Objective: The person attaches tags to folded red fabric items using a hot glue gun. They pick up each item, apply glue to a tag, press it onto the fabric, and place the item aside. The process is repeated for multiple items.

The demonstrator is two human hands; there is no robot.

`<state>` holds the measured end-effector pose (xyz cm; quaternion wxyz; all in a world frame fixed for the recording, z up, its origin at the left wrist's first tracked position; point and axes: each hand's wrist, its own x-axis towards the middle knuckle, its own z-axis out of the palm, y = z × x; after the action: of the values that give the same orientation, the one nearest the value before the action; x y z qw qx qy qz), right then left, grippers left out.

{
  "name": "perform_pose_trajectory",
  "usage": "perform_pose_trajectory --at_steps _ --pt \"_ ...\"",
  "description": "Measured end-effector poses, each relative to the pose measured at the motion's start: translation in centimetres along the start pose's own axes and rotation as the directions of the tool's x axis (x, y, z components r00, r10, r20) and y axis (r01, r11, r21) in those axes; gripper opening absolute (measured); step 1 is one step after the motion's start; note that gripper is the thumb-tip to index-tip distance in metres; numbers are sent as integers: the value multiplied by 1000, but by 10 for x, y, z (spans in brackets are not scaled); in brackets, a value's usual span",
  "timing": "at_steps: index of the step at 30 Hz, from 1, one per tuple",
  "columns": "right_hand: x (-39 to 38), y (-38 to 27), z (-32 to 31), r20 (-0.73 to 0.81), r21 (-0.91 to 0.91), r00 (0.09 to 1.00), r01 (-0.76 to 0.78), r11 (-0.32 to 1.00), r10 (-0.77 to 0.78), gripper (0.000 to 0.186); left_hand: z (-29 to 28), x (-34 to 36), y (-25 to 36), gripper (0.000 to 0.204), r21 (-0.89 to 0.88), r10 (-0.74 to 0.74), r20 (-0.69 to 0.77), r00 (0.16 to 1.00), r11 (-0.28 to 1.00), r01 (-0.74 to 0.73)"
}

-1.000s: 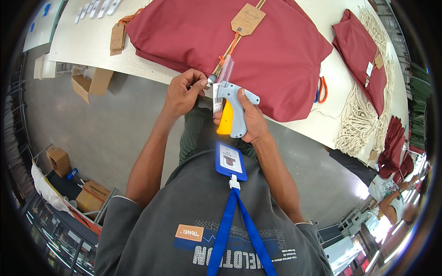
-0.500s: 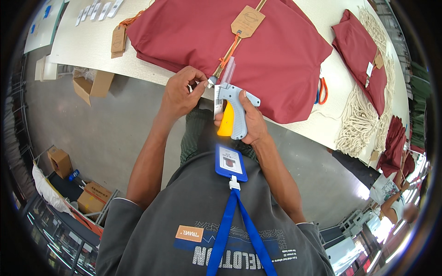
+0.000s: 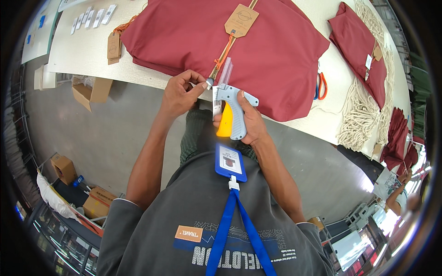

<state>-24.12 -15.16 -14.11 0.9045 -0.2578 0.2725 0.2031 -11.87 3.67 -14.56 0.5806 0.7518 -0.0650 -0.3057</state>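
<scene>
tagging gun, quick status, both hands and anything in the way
Right hand gripping tagging gun. Left hand pinching at gold strip, near end. White label close beside the trigger.

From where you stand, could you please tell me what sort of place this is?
Probably a garment or sewn-goods workshop: a tagging gun in the right hand, maroon fabric with a cardboard hang tag, and cream cord bundles.

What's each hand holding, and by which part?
The right hand holds the grey tagging gun by its handle. The left hand pinches something small, too unclear to identify, at the lower end of the gold strip.
</scene>
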Motion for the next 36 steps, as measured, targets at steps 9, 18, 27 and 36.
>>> perform_pose_trajectory --at_steps 9,18,27,36 --pt "0 4 1 -60 39 998 -26 999 28 62 -6 2 -2 11 -128 -122 115 986 982 137" --pt "3 12 2 -42 96 999 -28 995 32 65 3 -8 -5 10 -134 -33 25 999 990 36" --pt "7 16 -1 12 106 1000 -27 994 26 69 17 -18 -4 10 -44 95 -190 977 993 -105" --pt "9 16 -3 13 115 999 -43 992 42 66 29 -25 -7 6 191 302 -327 895 949 -251"
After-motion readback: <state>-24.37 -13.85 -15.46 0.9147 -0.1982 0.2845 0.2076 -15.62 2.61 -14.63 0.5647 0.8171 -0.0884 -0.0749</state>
